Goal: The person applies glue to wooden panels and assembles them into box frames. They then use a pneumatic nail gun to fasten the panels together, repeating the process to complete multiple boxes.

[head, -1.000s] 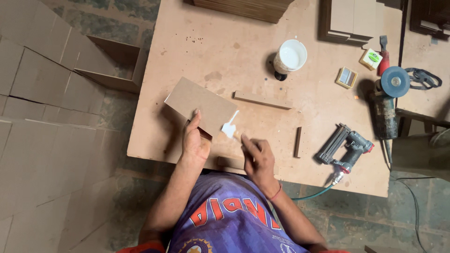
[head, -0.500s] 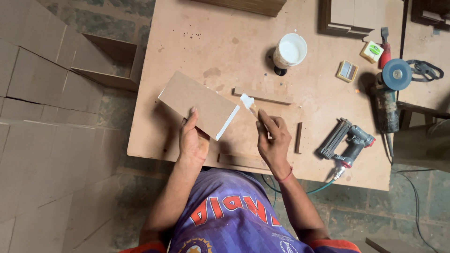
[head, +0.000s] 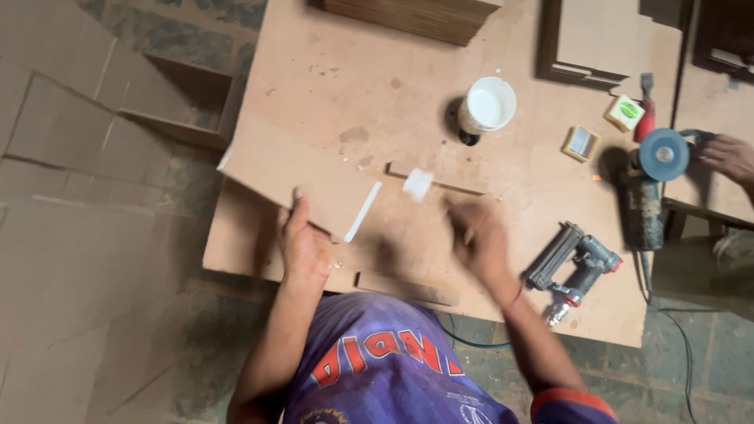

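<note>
My left hand [head: 305,243] grips the near corner of a flat brown board [head: 298,169] that lies tilted on the worktable [head: 377,63]. The board's right edge carries a white streak of glue [head: 363,212]. My right hand [head: 479,239] is blurred with motion to the right of the board and is closed on a small brush, whose white-coated tip [head: 418,184] hangs over a thin wooden strip [head: 455,187]. A white tub of glue [head: 488,104] stands further back.
A grey nail gun [head: 573,263] lies near the table's front right edge, and an angle grinder [head: 656,169] lies at the right. Another person's hand [head: 732,157] reaches toward the grinder. A short strip [head: 408,288] lies near me. Stacked boards [head: 416,12] sit at the back, and flat panels [head: 78,196] cover the floor.
My right hand has swung the brush away from the board's edge toward the right and back. The board has shifted left under my left hand. Another person's hand has appeared at the right.
</note>
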